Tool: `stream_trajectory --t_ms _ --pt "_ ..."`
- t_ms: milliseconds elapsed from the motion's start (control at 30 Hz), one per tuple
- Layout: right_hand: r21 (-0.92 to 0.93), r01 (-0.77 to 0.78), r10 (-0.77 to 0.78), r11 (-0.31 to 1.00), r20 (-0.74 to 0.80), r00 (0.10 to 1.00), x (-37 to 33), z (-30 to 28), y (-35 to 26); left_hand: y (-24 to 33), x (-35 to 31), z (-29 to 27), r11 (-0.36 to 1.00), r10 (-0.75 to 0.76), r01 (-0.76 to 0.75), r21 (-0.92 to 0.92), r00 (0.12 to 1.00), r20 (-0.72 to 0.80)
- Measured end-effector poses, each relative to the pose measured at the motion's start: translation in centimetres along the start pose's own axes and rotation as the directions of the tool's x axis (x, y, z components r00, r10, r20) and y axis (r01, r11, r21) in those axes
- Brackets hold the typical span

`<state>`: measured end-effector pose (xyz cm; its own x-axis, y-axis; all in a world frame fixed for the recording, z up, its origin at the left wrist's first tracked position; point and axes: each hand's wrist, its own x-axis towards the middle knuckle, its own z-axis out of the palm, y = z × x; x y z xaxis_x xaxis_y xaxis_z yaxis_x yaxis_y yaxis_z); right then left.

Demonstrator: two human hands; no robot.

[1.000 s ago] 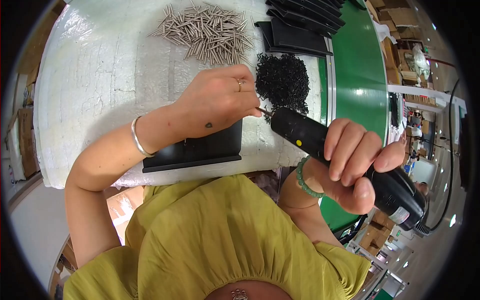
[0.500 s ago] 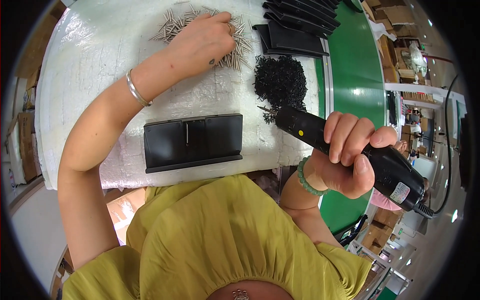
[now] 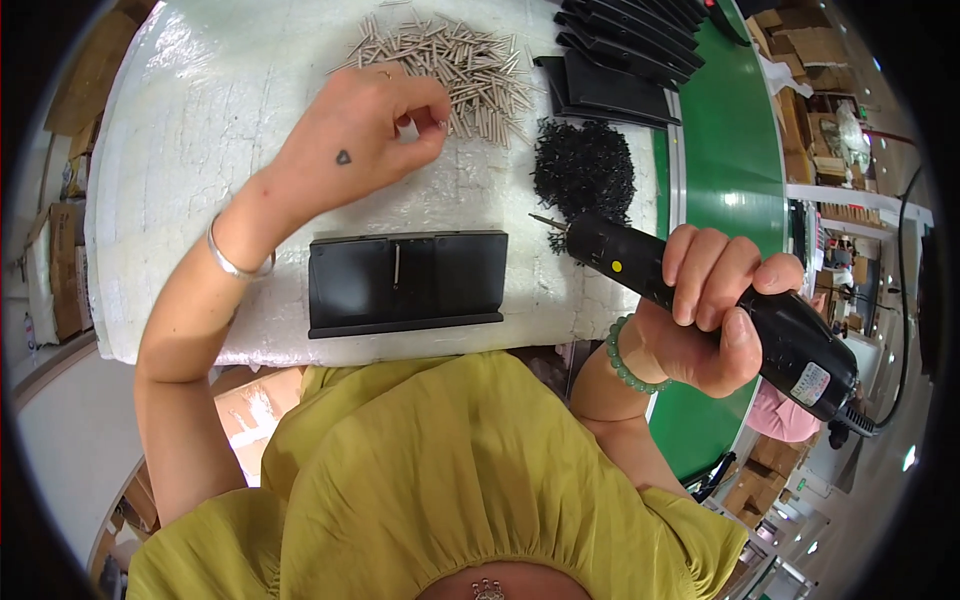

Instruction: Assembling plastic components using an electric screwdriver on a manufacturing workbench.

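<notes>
My right hand [image 3: 715, 310] is wrapped round a black corded electric screwdriver [image 3: 615, 255], its thin bit pointing left over the table. Thumb and forefinger of my left hand [image 3: 375, 130] are pinched together at the near side of a heap of silver metal pins [image 3: 485, 80]; whatever they grip is too small to make out. Below that hand lies a black rectangular panel [image 3: 450, 280] with a lip along its near edge. A single silver pin [image 3: 397, 266] rests upright in the picture at the panel's middle. Small black screws [image 3: 585, 170] lie heaped beyond the screwdriver's bit.
Several folded black panels [image 3: 625, 45] are stacked at the far right of the wrapped white work surface [image 3: 200, 130]. A green surface [image 3: 735, 170] runs along its right side. The screwdriver's cord [image 3: 897, 330] hangs at the right, near shelves and cardboard boxes [image 3: 800, 40].
My left hand has drawn back from the pin heap toward me and left, its thumb and forefinger now pinched. The screwdriver stays in my right hand. The whole view has shifted slightly.
</notes>
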<state>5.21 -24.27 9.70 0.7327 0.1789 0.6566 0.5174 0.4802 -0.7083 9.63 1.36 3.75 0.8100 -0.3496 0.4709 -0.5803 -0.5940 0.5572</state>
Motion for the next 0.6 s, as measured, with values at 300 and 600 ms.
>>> stream_trajectory --t_ms 300,600 --pt "-0.001 -0.083 0.082 0.997 0.106 0.991 0.7 2.1 0.5 3.4 -6.0 -0.1 0.757 -0.418 0.368 -0.54 0.908 0.033" --pt "0.029 -0.206 0.196 0.978 0.196 0.961 0.2 4.5 1.3 4.3 -8.4 0.2 0.99 -0.116 0.108 -0.094 0.989 -0.092"
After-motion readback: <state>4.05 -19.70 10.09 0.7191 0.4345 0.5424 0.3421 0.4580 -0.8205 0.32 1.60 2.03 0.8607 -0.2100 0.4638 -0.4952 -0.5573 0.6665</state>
